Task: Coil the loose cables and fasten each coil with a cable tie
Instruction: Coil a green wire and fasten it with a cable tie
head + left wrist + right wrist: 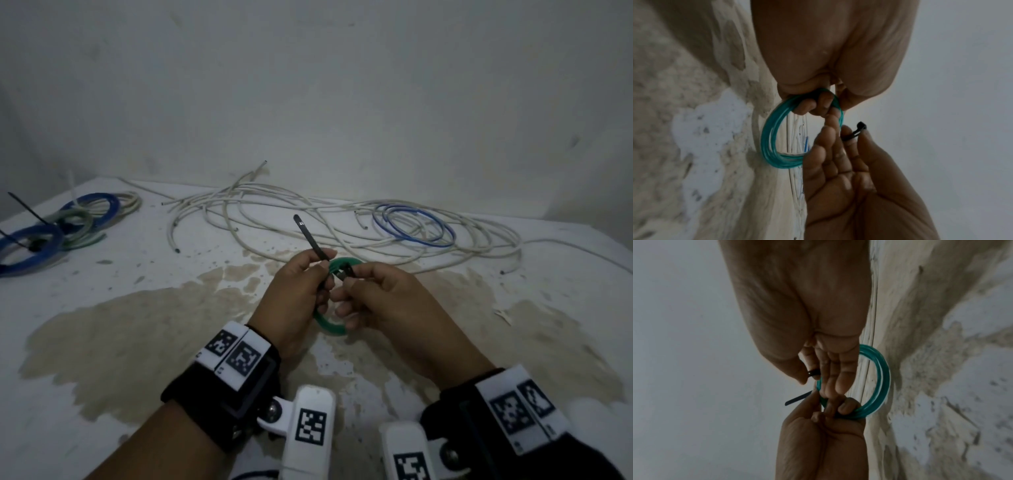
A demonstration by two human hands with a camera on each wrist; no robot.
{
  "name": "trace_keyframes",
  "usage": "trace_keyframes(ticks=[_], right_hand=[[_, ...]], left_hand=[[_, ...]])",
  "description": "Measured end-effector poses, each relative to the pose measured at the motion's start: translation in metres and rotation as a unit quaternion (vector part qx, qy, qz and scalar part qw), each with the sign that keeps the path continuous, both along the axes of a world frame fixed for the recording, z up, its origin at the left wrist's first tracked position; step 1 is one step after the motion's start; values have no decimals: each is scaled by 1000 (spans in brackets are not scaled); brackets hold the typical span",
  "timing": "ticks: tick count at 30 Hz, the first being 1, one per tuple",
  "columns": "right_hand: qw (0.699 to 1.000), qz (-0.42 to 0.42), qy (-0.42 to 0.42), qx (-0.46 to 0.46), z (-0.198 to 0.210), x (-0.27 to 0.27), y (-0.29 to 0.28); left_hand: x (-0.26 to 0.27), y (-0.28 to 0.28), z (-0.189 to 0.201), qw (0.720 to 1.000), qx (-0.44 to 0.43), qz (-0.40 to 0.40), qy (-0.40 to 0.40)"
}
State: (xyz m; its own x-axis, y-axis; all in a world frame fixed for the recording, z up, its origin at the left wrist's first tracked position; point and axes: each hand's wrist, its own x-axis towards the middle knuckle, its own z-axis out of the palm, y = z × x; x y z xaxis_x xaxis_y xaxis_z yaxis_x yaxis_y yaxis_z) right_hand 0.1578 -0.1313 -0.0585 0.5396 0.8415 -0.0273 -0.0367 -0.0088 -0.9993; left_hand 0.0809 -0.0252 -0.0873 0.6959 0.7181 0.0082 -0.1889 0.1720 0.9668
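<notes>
A small green cable coil point(329, 325) hangs above the stained table between both hands. My left hand point(323, 270) curls its lower fingers round the coil point(770, 142) and pinches the strap of a black cable tie point(307, 236), whose tail sticks up and to the left. My right hand point(347, 279) pinches the tie's head end point(858, 129) between thumb and forefinger at the coil's top. In the right wrist view the tie's head point(813, 372) shows beside my fingers point(838, 378), and the tail point(797, 400) points left from the coil point(884, 381). The tie's path round the coil is hidden.
Loose white cables point(274, 205) sprawl across the back of the table, with a loose blue cable loop point(416, 226) at the right. Tied blue coils point(30, 246) and a pale green coil point(77, 222) lie at the far left. A wall stands behind the table.
</notes>
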Motion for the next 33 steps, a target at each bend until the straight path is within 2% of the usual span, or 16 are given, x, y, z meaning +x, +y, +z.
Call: trace_keyframes(ticks=[3,6,8,13,18,21,23,27,33], right_hand=[[993,-28,-115,-2,-2,2,-1],[960,-86,-266,32,-6,4,-1],[940,-110,-319,53,-7,4,0],[950,-114,-274,96,-9,1,-1],[929,-173,-304,117,-9,3,-4],[899,-201,-374,113,-9,5,-5],[888,-200,-396,122,-10,6,-4],[879,-206,-408,135,-12,7,-3],[876,-215,-404,150,-14,9,-2]], left_hand=[[-2,-1,3,998,61,15,27],[-4,-3,7,993,111,34,37],[-5,-1,9,989,134,49,34],[-8,-1,9,981,179,61,52],[-9,-3,7,952,276,87,103],[-11,-7,12,936,321,82,119],[-11,-9,12,933,332,78,116],[-11,-11,10,916,380,71,109],[-10,-11,8,909,397,71,106]])
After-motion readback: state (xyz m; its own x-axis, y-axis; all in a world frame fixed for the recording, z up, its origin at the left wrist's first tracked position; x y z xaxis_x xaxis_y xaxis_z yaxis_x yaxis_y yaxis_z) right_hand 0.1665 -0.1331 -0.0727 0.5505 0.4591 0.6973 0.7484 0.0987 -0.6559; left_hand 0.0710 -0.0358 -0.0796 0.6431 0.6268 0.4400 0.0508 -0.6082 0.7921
